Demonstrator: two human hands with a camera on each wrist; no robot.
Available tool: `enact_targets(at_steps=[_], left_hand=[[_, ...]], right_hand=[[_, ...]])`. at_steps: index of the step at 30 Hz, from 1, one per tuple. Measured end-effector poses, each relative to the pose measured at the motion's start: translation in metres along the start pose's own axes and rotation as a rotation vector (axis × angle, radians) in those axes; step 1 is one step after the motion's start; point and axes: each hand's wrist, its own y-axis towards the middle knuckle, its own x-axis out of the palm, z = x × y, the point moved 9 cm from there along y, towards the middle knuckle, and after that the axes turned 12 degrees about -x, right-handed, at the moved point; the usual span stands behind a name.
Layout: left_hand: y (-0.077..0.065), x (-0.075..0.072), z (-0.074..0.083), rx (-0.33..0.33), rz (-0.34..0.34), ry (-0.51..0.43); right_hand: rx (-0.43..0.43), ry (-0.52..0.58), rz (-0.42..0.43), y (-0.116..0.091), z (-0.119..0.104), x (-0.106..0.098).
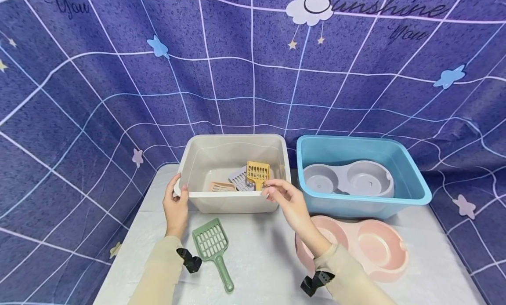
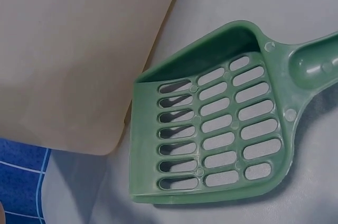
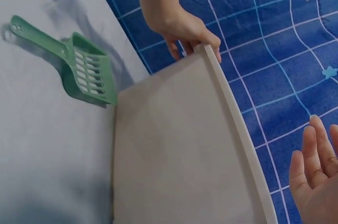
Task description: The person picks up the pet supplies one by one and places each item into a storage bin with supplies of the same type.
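A beige litter box [image 1: 233, 201] stands on the table, its side also showing in the right wrist view. My left hand [image 1: 176, 207] grips its rim at the front left corner, thumb and fingers on either side of the wall. Inside lie a yellow litter scoop [image 1: 258, 169], a grey-lilac scoop [image 1: 241, 178] and an orange scoop [image 1: 222, 187]. At the front rim, beside the yellow scoop's handle end, is my right hand [image 1: 290, 201]; its fingers look loosely extended in the right wrist view. A green litter scoop [image 1: 211, 240] lies on the table in front.
To the right stands a blue litter box [image 1: 363, 201] with a grey double pet bowl [image 1: 343, 175] in it. A pink double pet bowl [image 1: 353, 226] sits in front, partly behind my right forearm. Purple-blue patterned cloth [image 1: 237, 76] surrounds the white-covered table [image 1: 261, 270].
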Motion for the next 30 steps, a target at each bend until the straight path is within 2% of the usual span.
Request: enact_targets(at_steps=[9,14,20,26,30], left_hand=[[0.001,-0.001,-0.001,0.013,0.002,0.004],[0.002,-0.002,-0.001,0.004,-0.014,0.001],[0.004,0.001,0.000,-0.015,-0.048,0.033],[0.011,0.001,-0.016,-0.063,-0.073,0.059],[0.017,0.000,-0.028,-0.072,-0.072,0.086]], right_hand=[[0.031,0.046,0.006,-0.014,0.007,0.008],[0.047,0.091,-0.010,-0.023,0.012,0.018],[0.041,0.077,-0.031,-0.034,0.015,0.024],[0.081,0.091,-0.007,-0.042,0.024,0.028],[0.152,0.083,-0.037,-0.046,0.036,0.037]])
